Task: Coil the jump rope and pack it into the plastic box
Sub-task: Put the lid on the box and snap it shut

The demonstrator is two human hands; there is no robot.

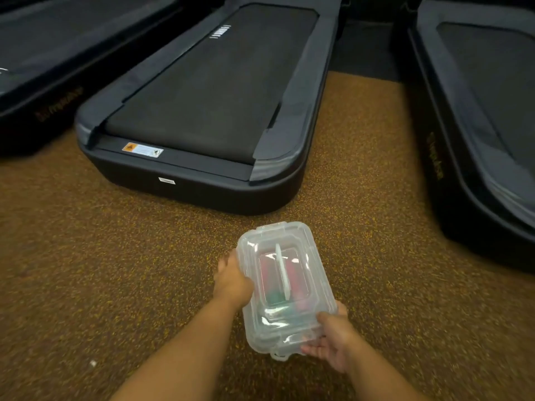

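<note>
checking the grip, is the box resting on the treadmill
No, the plastic box is held above the carpet by the left hand and right hand.

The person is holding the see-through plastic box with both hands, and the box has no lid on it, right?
Not quite. The clear plastic box does have its lid on, closed, with a handle along the top; the head view shows this. Pink and green things show dimly through it. The left hand and the right hand do both hold it, above the speckled brown floor.

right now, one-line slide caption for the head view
Both hands, left and right, hold a closed clear plastic box with pink and green contents above speckled brown flooring.
</note>
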